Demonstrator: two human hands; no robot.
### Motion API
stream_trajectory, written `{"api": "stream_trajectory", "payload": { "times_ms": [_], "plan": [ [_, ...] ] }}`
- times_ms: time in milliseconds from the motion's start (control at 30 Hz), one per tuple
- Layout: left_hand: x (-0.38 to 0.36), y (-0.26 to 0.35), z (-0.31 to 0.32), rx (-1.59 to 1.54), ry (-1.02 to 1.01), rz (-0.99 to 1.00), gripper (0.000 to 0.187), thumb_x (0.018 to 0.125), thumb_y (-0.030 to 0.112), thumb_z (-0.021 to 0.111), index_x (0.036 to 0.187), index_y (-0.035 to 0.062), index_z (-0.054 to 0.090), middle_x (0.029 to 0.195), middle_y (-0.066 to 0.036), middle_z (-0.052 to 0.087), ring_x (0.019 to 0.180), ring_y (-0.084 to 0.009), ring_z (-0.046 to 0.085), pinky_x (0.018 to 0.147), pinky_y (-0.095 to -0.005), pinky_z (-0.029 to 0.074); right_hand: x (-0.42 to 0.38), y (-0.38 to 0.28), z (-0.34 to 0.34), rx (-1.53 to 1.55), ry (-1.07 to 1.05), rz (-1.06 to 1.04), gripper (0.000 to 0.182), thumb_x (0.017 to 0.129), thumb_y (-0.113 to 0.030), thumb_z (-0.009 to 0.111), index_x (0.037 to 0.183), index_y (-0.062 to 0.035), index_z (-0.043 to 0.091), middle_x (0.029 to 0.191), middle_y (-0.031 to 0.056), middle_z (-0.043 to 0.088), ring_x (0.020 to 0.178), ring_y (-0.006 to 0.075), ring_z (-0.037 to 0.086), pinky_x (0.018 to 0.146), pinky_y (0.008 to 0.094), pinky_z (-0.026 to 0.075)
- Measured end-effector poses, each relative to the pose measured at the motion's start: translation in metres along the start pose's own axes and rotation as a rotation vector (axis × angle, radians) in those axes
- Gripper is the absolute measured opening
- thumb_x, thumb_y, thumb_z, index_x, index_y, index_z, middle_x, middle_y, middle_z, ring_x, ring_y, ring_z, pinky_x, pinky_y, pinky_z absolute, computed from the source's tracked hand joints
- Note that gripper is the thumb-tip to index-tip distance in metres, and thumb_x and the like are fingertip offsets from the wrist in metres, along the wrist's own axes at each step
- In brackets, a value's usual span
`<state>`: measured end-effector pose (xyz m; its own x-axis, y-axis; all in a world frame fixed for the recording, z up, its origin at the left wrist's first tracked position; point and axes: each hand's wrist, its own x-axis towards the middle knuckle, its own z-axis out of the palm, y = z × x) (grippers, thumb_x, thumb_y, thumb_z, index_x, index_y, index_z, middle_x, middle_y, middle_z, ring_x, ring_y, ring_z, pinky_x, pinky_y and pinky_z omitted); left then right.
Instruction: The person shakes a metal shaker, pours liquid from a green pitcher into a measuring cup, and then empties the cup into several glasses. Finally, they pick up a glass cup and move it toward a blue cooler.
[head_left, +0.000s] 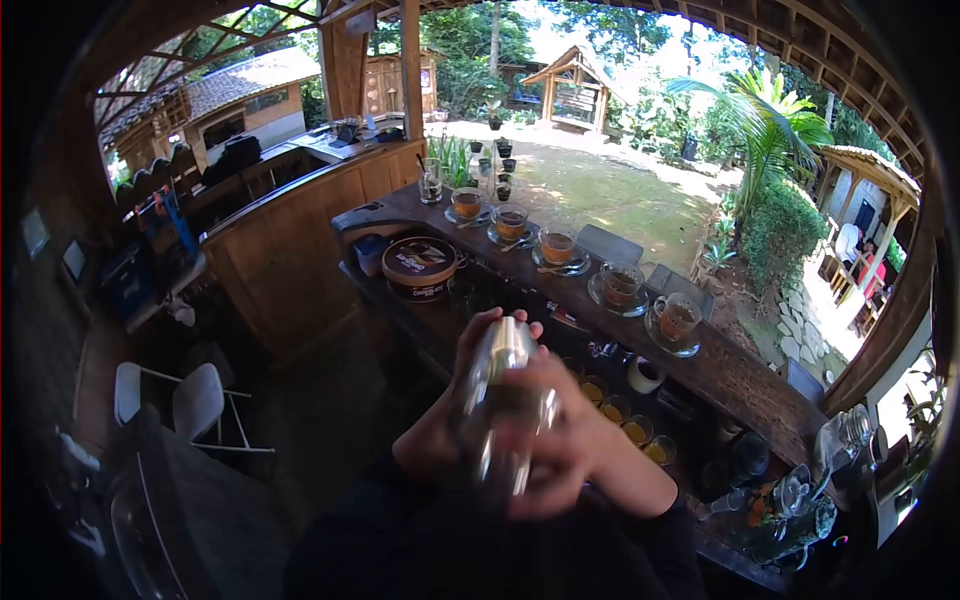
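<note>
A shiny metal cocktail shaker is tilted in front of my chest, gripped between both hands and smeared by motion. My left hand wraps its far left side, with fingertips showing past the top. Across its right side and lower part lies my right hand, fingers curled round it and blurred. Beyond the hands, a row of glass cups on saucers stands along the wooden bar, among them a cup of amber drink and a cup at the right end.
A round brown tub sits on the lower shelf at left. Below the bar, to the right, are several small glasses of yellow liquid. Glass jars and pitchers crowd the right end. A white folding chair stands at left.
</note>
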<state>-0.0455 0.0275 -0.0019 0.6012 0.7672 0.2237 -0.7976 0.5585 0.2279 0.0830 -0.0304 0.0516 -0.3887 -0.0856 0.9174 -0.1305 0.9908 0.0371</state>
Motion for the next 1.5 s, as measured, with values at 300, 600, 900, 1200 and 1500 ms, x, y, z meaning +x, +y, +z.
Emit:
{"api": "stream_trajectory", "payload": {
  "times_ms": [300,600,900,1200,1500],
  "plan": [
    [-0.003,-0.041,0.027,0.129,-0.134,0.055,0.026,0.082,0.031,0.052,0.096,0.0092,0.058,0.093,-0.012,0.057,0.085,-0.0296,0.059,0.077,-0.0451,0.049,0.022,-0.056,-0.054,0.075,-0.083,-0.090,0.052,0.066,-0.021,0.072,0.111,-0.0367,0.050,0.120,0.0066,0.050,0.107,0.0406,0.050,0.086,0.0522,0.041],
    [0.024,-0.078,-0.030,-0.049,0.002,0.120,0.028,0.086,0.030,0.052,0.107,0.0108,0.055,0.100,-0.005,0.057,0.090,-0.0217,0.059,0.078,-0.0384,0.051,-0.040,0.006,-0.059,-0.066,-0.089,0.142,0.075,0.061,-0.026,0.080,0.124,-0.0156,0.040,0.123,0.0197,0.044,0.113,0.0413,0.044,0.093,0.0539,0.034],
    [0.037,-0.026,-0.022,-0.204,-0.120,-0.126,0.032,0.084,0.037,0.046,0.094,0.0105,0.059,0.088,-0.008,0.059,0.080,-0.0247,0.059,0.071,-0.0425,0.050,0.003,0.004,-0.048,-0.068,-0.179,0.009,0.053,0.064,-0.022,0.074,0.110,-0.0292,0.049,0.121,0.0061,0.046,0.109,0.0361,0.048,0.091,0.0529,0.037],
    [0.017,0.018,0.027,0.079,-0.306,0.029,0.024,0.081,0.033,0.054,0.093,0.0129,0.058,0.090,-0.009,0.055,0.084,-0.0300,0.058,0.072,-0.0430,0.051,0.052,-0.005,-0.017,-0.020,-0.354,-0.269,0.039,0.071,-0.027,0.066,0.107,-0.0344,0.052,0.119,0.0038,0.050,0.107,0.0384,0.049,0.089,0.0562,0.035],
    [0.011,0.047,-0.006,0.092,0.230,0.114,0.027,0.080,0.032,0.056,0.093,0.0083,0.058,0.095,-0.007,0.060,0.088,-0.0219,0.057,0.082,-0.0435,0.048,0.018,0.071,0.011,-0.144,-0.061,0.348,0.073,0.058,-0.022,0.082,0.117,-0.0148,0.041,0.119,0.0178,0.044,0.109,0.0355,0.048,0.091,0.0477,0.037]
  ]
}}
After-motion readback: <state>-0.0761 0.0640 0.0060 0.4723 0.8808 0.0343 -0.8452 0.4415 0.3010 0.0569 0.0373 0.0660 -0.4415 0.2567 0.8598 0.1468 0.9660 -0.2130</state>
